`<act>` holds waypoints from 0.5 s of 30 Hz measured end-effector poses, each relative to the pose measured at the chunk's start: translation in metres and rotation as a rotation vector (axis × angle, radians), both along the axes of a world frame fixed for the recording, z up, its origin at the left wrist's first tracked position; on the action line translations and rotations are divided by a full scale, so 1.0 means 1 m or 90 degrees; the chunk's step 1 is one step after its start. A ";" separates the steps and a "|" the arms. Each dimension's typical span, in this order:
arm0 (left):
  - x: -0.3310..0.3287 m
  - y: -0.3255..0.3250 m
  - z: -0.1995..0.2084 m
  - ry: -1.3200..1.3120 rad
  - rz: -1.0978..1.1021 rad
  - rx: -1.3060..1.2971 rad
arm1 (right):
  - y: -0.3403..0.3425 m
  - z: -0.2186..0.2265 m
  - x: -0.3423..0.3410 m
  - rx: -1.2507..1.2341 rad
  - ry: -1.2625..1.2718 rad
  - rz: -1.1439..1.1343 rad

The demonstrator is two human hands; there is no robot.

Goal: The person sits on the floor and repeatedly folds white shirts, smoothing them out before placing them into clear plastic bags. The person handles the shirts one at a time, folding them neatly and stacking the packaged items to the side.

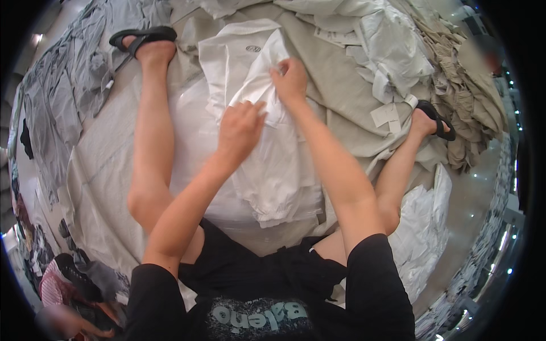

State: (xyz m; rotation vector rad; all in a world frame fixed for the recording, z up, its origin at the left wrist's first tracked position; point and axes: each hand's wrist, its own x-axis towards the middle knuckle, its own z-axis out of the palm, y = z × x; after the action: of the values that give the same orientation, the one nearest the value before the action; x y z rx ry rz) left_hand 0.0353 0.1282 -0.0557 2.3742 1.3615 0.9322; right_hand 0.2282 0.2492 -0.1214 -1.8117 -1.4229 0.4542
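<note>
A white garment lies lengthwise between my legs, its upper part folded over and a small dark round mark near the far end. Its gathered hem points toward me. My left hand rests on the middle of the cloth, fingers slightly apart and bent, the tips a little blurred. Farther up and to the right, my right hand pinches the garment's right edge between thumb and fingers. Beneath the garment is a stack in clear plastic wrap, partly hidden by the cloth.
My legs stretch out on both sides over a beige sheet. Grey clothes are heaped at the left, khaki clothes at the right. White plastic-bagged items lie far right, with more white plastic nearer. Another person is at lower left.
</note>
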 end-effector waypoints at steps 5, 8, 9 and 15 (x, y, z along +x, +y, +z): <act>0.024 -0.037 -0.053 0.076 -0.077 -0.030 | 0.063 0.025 0.007 -0.152 0.421 -0.149; 0.025 -0.034 -0.054 0.069 -0.096 -0.079 | 0.085 0.042 0.041 -0.377 0.601 0.024; 0.024 -0.032 -0.053 0.064 -0.096 -0.090 | 0.086 0.054 0.050 -0.398 0.634 0.112; 0.013 -0.016 -0.055 0.036 -0.082 -0.147 | -0.036 0.176 0.073 -0.263 0.461 0.429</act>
State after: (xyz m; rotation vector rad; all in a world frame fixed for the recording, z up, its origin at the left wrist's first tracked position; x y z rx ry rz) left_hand 0.0484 0.1126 -0.1103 2.2947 1.2438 0.6403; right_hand 0.3013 0.2127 0.0546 -1.1709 -1.4160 1.6570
